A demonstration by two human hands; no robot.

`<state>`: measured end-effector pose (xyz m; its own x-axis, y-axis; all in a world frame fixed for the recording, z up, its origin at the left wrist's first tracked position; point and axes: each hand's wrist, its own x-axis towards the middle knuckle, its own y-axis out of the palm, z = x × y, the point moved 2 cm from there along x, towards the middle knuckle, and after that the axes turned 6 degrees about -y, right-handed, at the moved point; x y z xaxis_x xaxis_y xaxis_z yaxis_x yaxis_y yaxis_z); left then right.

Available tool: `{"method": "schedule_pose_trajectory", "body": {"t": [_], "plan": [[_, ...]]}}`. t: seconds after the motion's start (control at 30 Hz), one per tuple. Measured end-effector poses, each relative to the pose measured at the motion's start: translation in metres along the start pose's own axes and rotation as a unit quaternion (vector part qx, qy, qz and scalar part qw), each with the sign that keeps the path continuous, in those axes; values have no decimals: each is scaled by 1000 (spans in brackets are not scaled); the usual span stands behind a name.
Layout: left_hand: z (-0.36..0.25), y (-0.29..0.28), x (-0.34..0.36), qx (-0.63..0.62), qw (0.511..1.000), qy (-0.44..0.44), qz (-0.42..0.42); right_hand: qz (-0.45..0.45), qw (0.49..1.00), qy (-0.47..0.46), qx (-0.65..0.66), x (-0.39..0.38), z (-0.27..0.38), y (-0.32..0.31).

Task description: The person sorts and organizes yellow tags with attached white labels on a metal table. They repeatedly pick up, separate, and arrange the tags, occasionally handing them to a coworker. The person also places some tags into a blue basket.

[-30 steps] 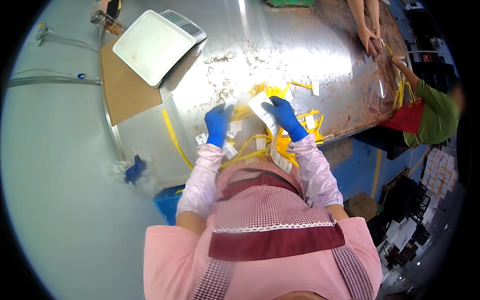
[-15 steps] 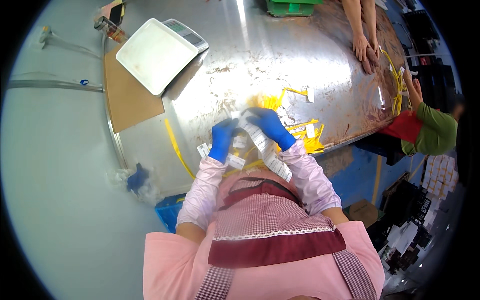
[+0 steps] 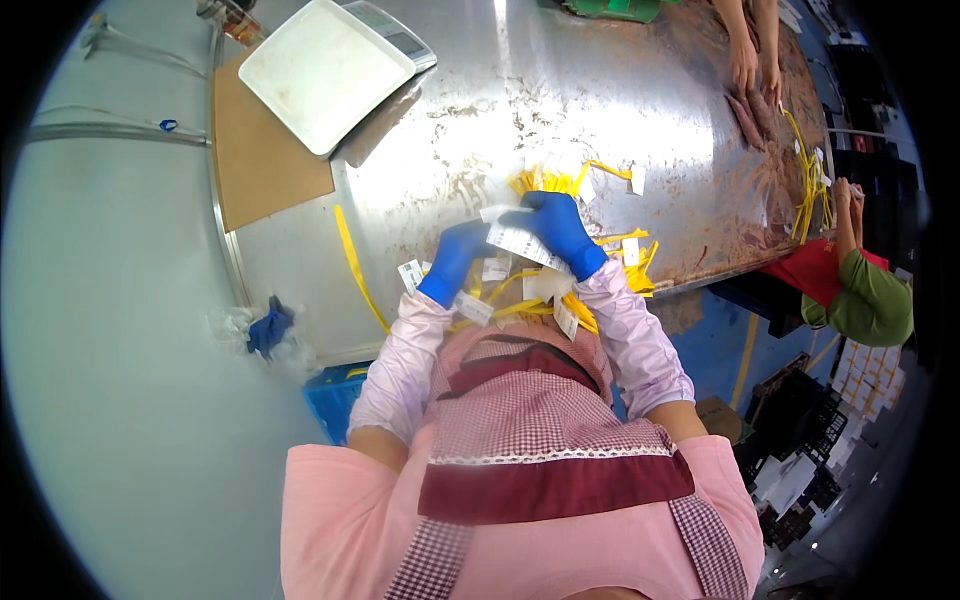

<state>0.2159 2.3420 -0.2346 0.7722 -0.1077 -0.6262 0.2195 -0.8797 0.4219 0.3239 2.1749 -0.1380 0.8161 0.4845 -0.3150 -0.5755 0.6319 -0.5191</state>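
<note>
A strip of white printed labels (image 3: 522,244) stretches between my blue-gloved hands above the near edge of the metal table. My right hand (image 3: 563,232) grips its upper part, thumb and fingers pressed together. At the strip's left end is my left hand (image 3: 455,262), somewhat blurred, its fingers closed against the labels. Under and around my hands lie yellow straps with white tags; one bundle of yellow straps (image 3: 545,181) is just beyond my right hand. Another strap bundle (image 3: 640,262) sits right of my right wrist. A loose white tag (image 3: 410,275) lies beside my left wrist.
A scale with a white tray (image 3: 325,75) stands at the far left, by brown cardboard (image 3: 265,160). A green crate (image 3: 615,8) is at the far edge. Co-workers' hands (image 3: 752,62) touch reddish-brown elongated pieces (image 3: 748,120) on the right. A blue crate (image 3: 333,400) is below the table edge.
The label strip, which hung down toward my apron, is now drawn up and bunched between my hands. The view has shifted slightly. The co-worker's hands at right have lifted off the pieces a little.
</note>
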Motion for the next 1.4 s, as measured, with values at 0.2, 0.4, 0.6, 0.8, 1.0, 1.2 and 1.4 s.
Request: {"method": "schedule_pose_trajectory", "body": {"t": [0.2, 0.4, 0.6, 0.8, 1.0, 1.2, 1.4], "plan": [[7, -13, 14, 124, 991, 21, 53, 28, 992, -82, -91, 1, 2, -4], [-2, -13, 16, 96, 990, 5, 101, 46, 984, -112, -130, 10, 6, -11], [-17, -2, 7, 106, 988, 5, 115, 52, 980, -127, -141, 13, 5, -11], [-23, 3, 4, 114, 988, 8, 105, 52, 980, -123, -145, 15, 4, -12], [-18, -1, 8, 122, 986, 14, 116, 63, 982, -110, -138, 15, 6, -13], [-10, -1, 9, 79, 992, 2, 95, 65, 983, -102, -141, 15, 6, -12], [-9, -4, 11, 102, 989, 13, 107, 62, 978, -120, -160, 14, 7, -12]]}}
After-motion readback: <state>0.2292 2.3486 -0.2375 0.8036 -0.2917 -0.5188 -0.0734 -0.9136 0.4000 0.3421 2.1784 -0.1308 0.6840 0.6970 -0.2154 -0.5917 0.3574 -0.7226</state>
